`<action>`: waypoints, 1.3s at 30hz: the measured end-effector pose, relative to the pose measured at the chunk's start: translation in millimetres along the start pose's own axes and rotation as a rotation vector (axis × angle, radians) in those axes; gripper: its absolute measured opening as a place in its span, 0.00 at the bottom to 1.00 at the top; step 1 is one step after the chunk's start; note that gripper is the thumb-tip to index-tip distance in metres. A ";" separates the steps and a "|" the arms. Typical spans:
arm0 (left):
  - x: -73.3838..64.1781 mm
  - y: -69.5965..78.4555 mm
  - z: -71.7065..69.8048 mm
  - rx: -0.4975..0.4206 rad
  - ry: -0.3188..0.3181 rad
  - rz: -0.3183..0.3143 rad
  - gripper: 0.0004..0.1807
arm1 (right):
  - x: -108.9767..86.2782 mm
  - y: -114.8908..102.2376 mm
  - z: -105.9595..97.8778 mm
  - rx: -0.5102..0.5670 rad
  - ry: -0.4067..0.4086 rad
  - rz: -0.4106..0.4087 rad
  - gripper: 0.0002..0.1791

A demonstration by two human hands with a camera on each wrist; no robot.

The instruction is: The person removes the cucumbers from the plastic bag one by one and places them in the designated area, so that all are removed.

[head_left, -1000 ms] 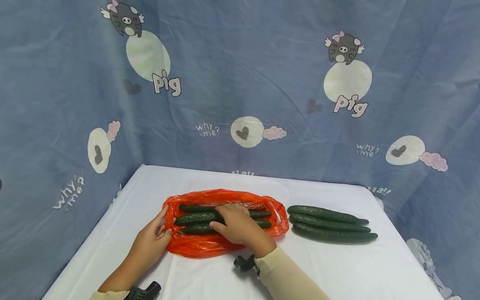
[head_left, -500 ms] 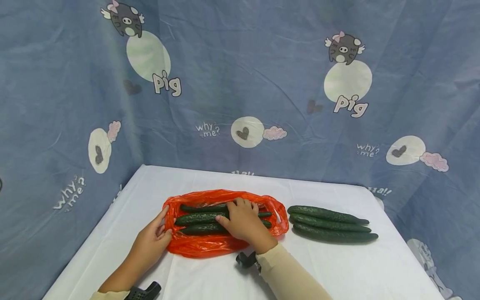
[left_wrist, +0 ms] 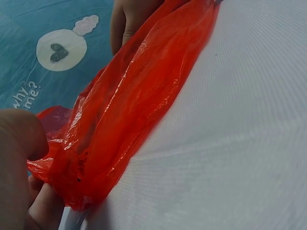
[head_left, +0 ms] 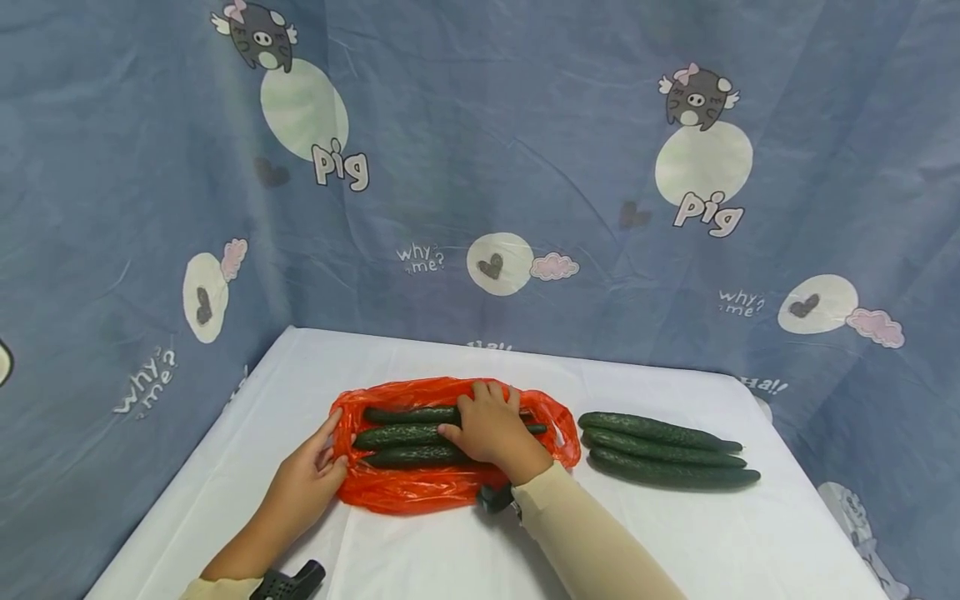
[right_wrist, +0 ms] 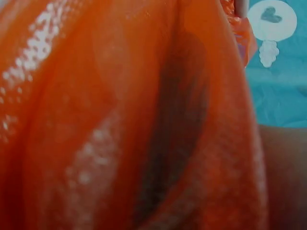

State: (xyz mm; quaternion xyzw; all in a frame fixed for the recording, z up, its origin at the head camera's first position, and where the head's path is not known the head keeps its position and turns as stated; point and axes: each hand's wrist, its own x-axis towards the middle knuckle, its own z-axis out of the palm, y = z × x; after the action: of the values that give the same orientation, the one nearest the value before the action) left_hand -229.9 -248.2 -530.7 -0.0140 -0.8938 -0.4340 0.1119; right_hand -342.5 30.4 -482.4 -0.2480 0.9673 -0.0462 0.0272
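Note:
An orange-red plastic bag (head_left: 397, 493) lies on its side with its mouth facing up, holding three dark green cucumbers (head_left: 401, 435) side by side. My left hand (head_left: 303, 483) pinches the bag's left edge between thumb and fingers; in the left wrist view that hand (left_wrist: 21, 163) has the crumpled plastic between them. Over the right part of the bagged cucumbers lies my right hand (head_left: 495, 429), its fingers spread towards the bag's far rim and its thumb over the middle cucumber. The bag wall (right_wrist: 96, 120) fills most of the right wrist view and hides that hand's fingertips.
Three more cucumbers (head_left: 667, 451) lie together on the white tablecloth (head_left: 622, 542) to the right of the bag. A blue printed curtain (head_left: 562, 167) hangs behind and beside the table.
My right hand has shifted right and farther back over the bagged cucumbers, its fingers now reaching the far rim. The left hand keeps its hold on the bag; the cucumbers outside stay put.

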 end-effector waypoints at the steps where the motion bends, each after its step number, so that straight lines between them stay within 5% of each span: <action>1: 0.0 0.2 0.0 0.001 -0.002 -0.002 0.42 | -0.8 -0.4 0.7 -0.005 0.012 -0.014 0.36; 13: 1.6 -2.1 0.3 -0.011 0.019 0.020 0.42 | -39.0 -9.5 10.9 0.054 0.123 -0.209 0.33; 39: -0.1 2.5 -0.1 -0.025 -0.022 -0.010 0.42 | -46.8 2.1 27.5 0.001 0.101 -0.220 0.33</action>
State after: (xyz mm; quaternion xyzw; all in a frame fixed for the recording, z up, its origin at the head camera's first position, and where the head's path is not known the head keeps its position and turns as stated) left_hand -229.5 -246.8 -528.7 -0.0157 -0.8896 -0.4454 0.0996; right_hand -300.4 52.7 -508.6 -0.3501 0.9343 -0.0619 -0.0269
